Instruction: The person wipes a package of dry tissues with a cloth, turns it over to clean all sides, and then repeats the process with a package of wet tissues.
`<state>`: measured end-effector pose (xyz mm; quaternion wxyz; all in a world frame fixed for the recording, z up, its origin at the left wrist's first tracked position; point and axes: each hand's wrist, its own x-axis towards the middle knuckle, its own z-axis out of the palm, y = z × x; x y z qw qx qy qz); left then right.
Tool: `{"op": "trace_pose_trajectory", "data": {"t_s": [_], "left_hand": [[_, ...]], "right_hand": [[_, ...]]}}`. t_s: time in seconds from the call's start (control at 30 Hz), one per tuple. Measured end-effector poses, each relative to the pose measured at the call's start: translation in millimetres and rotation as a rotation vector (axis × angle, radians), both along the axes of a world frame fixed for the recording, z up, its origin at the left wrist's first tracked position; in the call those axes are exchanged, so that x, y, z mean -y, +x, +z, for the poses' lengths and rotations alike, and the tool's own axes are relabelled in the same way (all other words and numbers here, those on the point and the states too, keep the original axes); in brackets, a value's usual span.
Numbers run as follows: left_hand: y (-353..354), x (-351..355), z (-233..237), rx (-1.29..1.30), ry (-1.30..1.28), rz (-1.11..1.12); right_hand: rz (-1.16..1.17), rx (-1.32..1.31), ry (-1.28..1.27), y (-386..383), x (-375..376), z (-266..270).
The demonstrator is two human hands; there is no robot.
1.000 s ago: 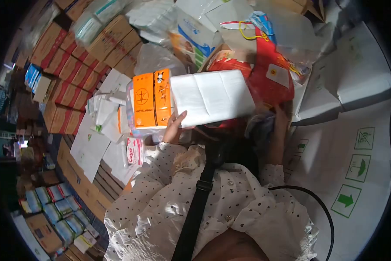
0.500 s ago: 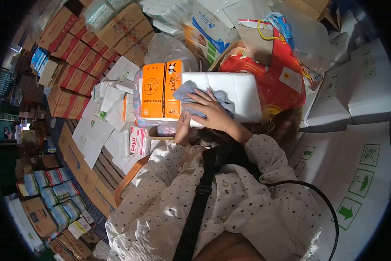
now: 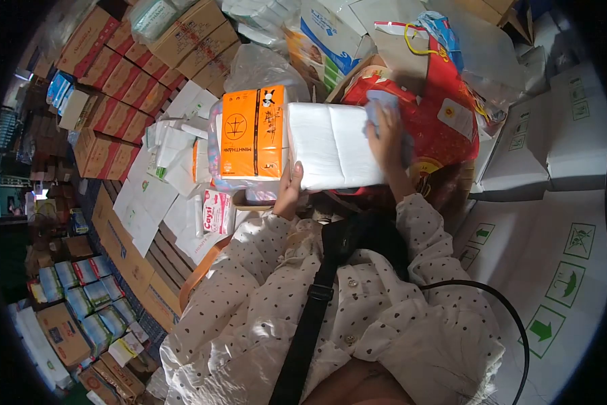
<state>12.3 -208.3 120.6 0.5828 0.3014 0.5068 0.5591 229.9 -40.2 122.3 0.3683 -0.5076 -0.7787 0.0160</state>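
Note:
A plain white, soft-looking pack (image 3: 334, 145) lies in front of me, just right of an orange-labelled pack (image 3: 251, 135) that reads MINH THANH. My left hand (image 3: 288, 194) grips the near left corner of the white pack, thumb against its side. At the pack's right end, my right hand (image 3: 386, 145) holds a blue-grey cloth (image 3: 383, 101) against it. Motion smears the cloth and the right fingers somewhat, and part of the cloth is hidden behind the hand.
Behind the pack stands a red bag (image 3: 445, 121) with a yellow cord. A small pink-and-white Caysi pack (image 3: 218, 212) lies to the left. Large white cartons (image 3: 560, 270) fill the right side; brown-and-red boxes (image 3: 114, 111) are stacked at the far left.
My right hand has slid the cloth rightwards, from the white pack's left part to its right end. The white pack has shifted slightly, and my left hand remains at its near left corner.

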Motion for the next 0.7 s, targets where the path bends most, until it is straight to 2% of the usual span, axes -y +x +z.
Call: {"op": "trace_pose_trajectory", "data": {"t_s": [0.1, 0.17, 0.2, 0.23, 0.3, 0.37, 0.4, 0.43, 0.5, 0.6, 0.63, 0.7], "left_hand": [[-2.7, -0.7, -8.8, -0.09, 0.064, -0.016], [0.7, 1.6, 7.7, 0.018, -0.08, -0.005], [-0.1, 1.5, -0.9, 0.02, -0.081, -0.004], [-2.8, 1.1, -17.5, -0.026, -0.067, 0.031], [-11.0, 4.0, -47.1, -0.072, -0.052, 0.06], [-21.1, 13.3, -63.9, 0.006, -0.106, -0.039], [-12.9, 13.3, -33.9, -0.011, -0.128, -0.017], [-9.5, 11.6, -24.7, -0.011, -0.13, -0.02], [-5.4, 6.6, -15.6, -0.046, 0.032, -0.006], [-1.6, 2.7, -8.3, -0.053, -0.003, 0.019], [-1.9, 2.8, -8.4, -0.053, -0.005, 0.022], [-3.1, 1.2, -8.4, -0.021, -0.036, 0.018]], "right_hand": [[0.186, -0.095, -0.067, -49.1, 17.5, 10.3], [0.392, -0.141, -0.166, -77.7, 37.4, 23.4], [0.472, -0.109, -0.273, -89.2, 50.9, 27.8], [0.603, -0.096, -0.211, -97.2, 59.6, 34.5], [0.783, -0.008, -0.211, -94.9, 78.7, 48.4], [0.822, -0.005, -0.232, -74.5, 86.8, 58.8], [0.866, 0.004, -0.254, -59.5, 85.9, 60.0], [0.813, -0.004, -0.225, -44.5, 82.3, 54.0], [0.671, -0.008, -0.231, -11.0, 71.0, 42.2], [0.335, 0.296, -0.181, 33.5, 45.3, 43.7], [0.339, 0.296, -0.182, 40.7, 31.7, 33.2], [0.277, 0.056, 0.045, 43.3, -5.2, 3.7]]}}
